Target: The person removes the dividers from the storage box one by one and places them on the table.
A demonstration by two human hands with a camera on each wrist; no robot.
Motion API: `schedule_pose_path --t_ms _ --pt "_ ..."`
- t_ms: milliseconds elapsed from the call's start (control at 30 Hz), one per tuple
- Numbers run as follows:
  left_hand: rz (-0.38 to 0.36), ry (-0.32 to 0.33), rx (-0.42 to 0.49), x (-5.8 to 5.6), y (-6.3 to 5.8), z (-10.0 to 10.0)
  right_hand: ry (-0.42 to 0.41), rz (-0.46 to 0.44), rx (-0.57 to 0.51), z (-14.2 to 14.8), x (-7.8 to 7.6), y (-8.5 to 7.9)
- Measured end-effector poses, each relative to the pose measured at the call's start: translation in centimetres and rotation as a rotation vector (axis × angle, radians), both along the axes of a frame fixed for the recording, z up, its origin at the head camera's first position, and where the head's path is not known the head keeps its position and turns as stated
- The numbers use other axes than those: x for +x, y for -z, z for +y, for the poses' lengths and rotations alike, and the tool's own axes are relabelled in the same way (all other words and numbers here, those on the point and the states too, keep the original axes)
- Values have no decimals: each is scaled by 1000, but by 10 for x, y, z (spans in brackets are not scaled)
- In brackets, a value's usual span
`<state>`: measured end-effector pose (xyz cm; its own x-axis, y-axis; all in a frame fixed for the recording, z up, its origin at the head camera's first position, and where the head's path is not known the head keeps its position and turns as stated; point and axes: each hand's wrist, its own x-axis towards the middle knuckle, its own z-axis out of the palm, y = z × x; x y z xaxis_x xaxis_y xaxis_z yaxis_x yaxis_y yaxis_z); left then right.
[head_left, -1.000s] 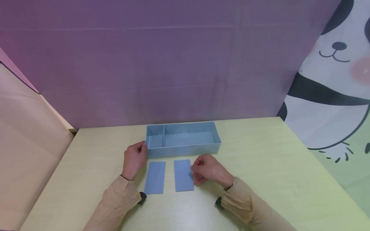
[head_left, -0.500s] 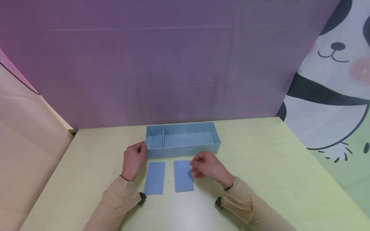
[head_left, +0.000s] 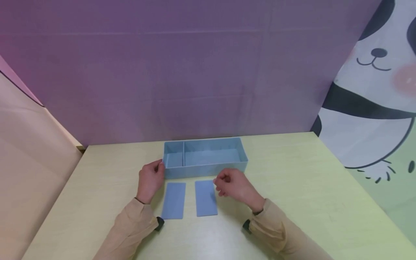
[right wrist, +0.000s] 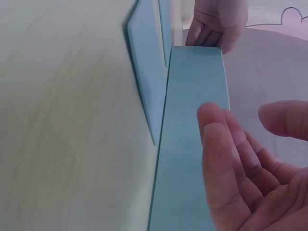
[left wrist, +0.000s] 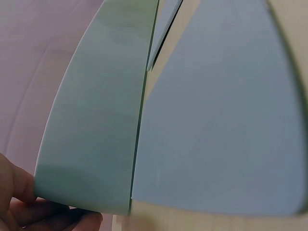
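A light blue two-compartment box (head_left: 206, 169) stands near the table's back edge. My left hand (head_left: 151, 180) grips its left front corner, the thumb at the rim and the curled fingers against the end wall; the far side of this grip is partly hidden. Two flat blue rectangular pieces lie in front of the box: a left piece (head_left: 173, 200) and a right piece (head_left: 206, 198). Just beside the right piece's upper right corner hovers my right hand (head_left: 235, 184). In the right wrist view its fingers (right wrist: 219, 163) are loosely bent and apart from the thumb, holding nothing.
The pale wooden table (head_left: 308, 202) reaches out on both sides of the box. Behind it rises a purple cloth wall (head_left: 195, 72). A panda picture (head_left: 373, 108) covers the right wall. Both wrists carry a small black device.
My right hand has risen slightly away from me, off the right piece's edge toward the box's front wall. The left hand, the box and both flat pieces stay in place.
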<state>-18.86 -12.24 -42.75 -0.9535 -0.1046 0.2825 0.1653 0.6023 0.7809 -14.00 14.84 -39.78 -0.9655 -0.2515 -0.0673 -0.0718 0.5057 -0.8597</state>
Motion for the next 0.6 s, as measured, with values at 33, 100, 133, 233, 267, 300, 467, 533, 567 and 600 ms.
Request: schedule_pose_path --t_ms 33,100,133,233,267,300,467,533,567,600 --pt "0 0 -1 0 0 0 0 7 5 0 0 -1" --pt "1 -1 -1 0 0 0 1 23 12 1 0 -2" --pt "1 -2 -1 0 0 0 2 32 15 1 -1 -3" --pt "3 0 0 0 0 0 2 54 20 1 -1 -4" --pt "4 2 1 0 0 0 3 60 22 1 -1 -5" --pt "6 5 1 0 0 0 3 65 25 1 -1 -5" --pt "14 8 -4 0 0 0 1 99 44 0 -1 -8" --pt "11 6 -3 0 0 0 0 114 50 -1 -1 -9" --pt "9 5 -3 0 0 0 1 123 56 -1 -1 -9" --pt "7 6 -3 0 0 1 2 135 63 -1 -1 -10"
